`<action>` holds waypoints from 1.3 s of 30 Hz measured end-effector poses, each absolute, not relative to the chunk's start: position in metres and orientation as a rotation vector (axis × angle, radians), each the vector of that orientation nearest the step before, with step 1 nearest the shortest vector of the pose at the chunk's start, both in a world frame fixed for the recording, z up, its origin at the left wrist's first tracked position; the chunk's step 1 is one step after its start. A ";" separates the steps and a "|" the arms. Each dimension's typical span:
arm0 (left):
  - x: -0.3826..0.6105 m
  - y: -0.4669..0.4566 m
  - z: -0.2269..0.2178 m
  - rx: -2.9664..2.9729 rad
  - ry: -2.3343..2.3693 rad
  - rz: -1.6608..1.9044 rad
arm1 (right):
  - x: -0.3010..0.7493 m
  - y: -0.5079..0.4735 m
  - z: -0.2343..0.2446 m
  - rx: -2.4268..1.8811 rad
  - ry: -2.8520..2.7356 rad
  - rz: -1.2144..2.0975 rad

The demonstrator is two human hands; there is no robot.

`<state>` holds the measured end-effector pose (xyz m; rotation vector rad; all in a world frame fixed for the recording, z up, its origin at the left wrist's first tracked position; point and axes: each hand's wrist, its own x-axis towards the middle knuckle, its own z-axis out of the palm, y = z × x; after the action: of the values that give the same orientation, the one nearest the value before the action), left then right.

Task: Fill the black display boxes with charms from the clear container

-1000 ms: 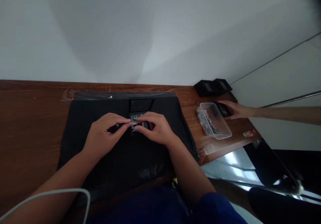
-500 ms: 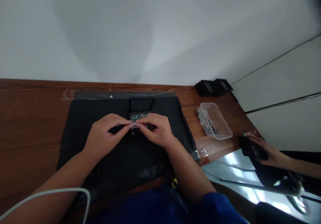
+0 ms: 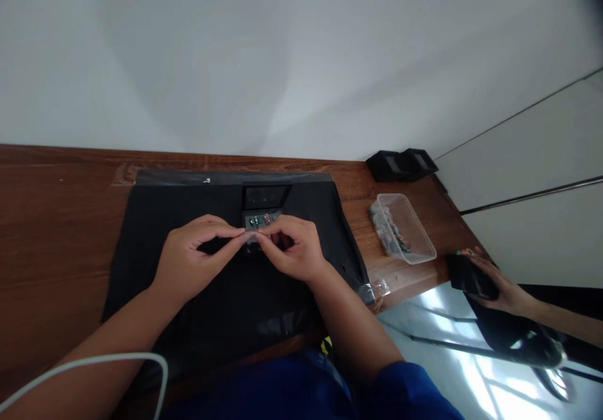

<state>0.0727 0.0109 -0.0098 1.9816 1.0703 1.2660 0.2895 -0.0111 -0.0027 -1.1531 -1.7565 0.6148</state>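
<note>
My left hand (image 3: 191, 253) and my right hand (image 3: 294, 244) meet above the black mat (image 3: 226, 319), thumbs and forefingers pinched. Between the fingertips is a small, pale, see-through piece (image 3: 250, 236), too small to name surely. Right behind the fingertips stands a small black box with its lid (image 3: 266, 196) raised. Small green and pinkish pieces (image 3: 258, 220) lie in the box on a grey bed. My fingers cover the front part of the box.
A clear plastic tub (image 3: 417, 231) on the wooden table (image 3: 56, 231) holds many small bagged pieces. Two black bins (image 3: 400, 164) stand by the wall. At the right, another person's hand (image 3: 506, 291) holds a black container (image 3: 473, 275). A white cable (image 3: 113, 357) crosses my left forearm.
My fingertips stay together at the box, with my left hand shifted slightly left. Slightly more of the pieces in the box shows. The other person's hand and black container have moved a little.
</note>
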 end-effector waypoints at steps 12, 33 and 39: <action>0.077 0.007 -0.010 2.115 0.983 1.419 | 0.284 -0.014 0.000 -1.044 -1.721 0.361; 0.075 0.000 -0.011 1.743 1.005 1.304 | 0.283 -0.015 0.004 -0.939 -1.770 0.311; 0.077 -0.001 -0.009 1.698 1.070 1.259 | 0.284 -0.016 0.002 -0.962 -1.814 0.250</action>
<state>0.0767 -0.0015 -0.0087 1.6980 1.0700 1.2589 0.2844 -0.0156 0.0020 -0.9622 -1.8137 0.2504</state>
